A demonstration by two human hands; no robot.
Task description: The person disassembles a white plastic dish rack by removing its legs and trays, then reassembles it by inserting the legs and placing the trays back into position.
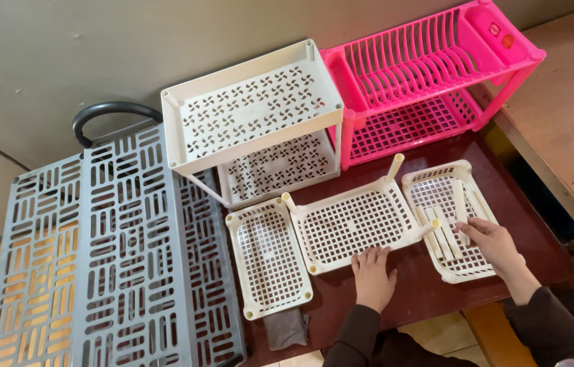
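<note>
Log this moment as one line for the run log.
left hand: flat on middle cream tray | right hand: touching loose posts in right cream tray

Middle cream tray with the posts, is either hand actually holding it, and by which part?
Not gripped: the left hand lies flat on the middle tray's near edge. The right hand pinches a loose cream post lying in the right tray.
</note>
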